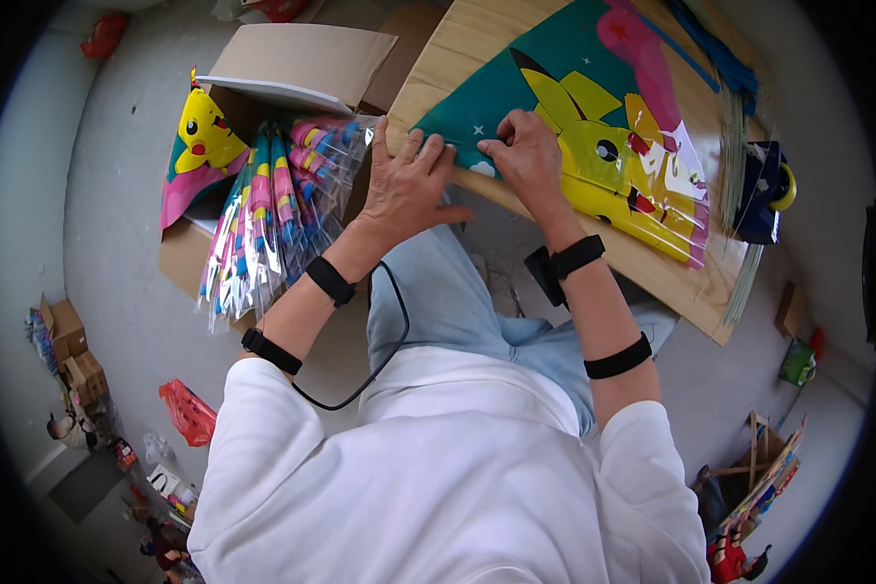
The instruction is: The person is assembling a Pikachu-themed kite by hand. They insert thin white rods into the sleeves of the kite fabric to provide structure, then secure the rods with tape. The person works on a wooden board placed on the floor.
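A kite sail (477,97) of green and pink sheet, printed with a yellow cartoon character, lies spread on the wooden table (433,60). My left hand (409,185) is flat with its fingers apart, fingertips touching the sail's pointed corner by the table edge. Beside it, my right hand (532,156) is closed in a pinch over the sail's near edge. What its thumb and forefinger hold, if anything, is too small to make out. Glossy clear plastic (667,185) covers part of the print on the right.
To the left, an open cardboard box (302,54) holds rolled colourful kites in clear bags (273,195), with another character-printed piece (204,136) leaning there. Thin rods (740,282) and a dark blue pouch (761,195) lie at the table's right. A red bag (187,411) rests on the floor.
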Demonstrator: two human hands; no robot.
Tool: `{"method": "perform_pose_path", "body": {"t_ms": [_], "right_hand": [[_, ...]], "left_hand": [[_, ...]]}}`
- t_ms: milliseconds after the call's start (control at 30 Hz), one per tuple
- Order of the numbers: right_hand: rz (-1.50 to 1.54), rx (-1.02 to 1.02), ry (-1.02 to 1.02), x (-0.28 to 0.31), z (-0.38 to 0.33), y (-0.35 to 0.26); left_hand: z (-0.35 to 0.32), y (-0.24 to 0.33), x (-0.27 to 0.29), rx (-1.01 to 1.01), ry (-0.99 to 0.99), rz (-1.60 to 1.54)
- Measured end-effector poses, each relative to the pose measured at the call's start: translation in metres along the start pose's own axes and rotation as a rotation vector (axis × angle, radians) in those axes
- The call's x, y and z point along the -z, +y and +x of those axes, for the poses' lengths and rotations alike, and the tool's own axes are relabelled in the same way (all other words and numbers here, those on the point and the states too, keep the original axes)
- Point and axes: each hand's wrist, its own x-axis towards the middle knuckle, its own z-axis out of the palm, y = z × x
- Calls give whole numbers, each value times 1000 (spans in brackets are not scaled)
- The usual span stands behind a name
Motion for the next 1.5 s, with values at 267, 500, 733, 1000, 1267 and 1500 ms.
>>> {"method": "perform_pose_path", "body": {"t_ms": [267, 500, 733, 1000, 1267, 1500], "right_hand": [[-8, 10, 13, -4, 2, 0], [321, 18, 9, 15, -2, 12], [-288, -59, 392, 131, -41, 112], [-487, -320, 415, 212, -117, 183], [-405, -192, 365, 177, -99, 145], [-86, 24, 227, 179, -63, 68]], "left_hand": [[14, -4, -8, -48, 146, -107], [-5, -49, -12, 327, 366, -314], [-7, -53, -19, 477, 347, -441], [22, -71, -31, 475, 233, -383], [29, -77, -24, 403, 195, -472], [33, -54, 33, 431, 204, -1358]]}}
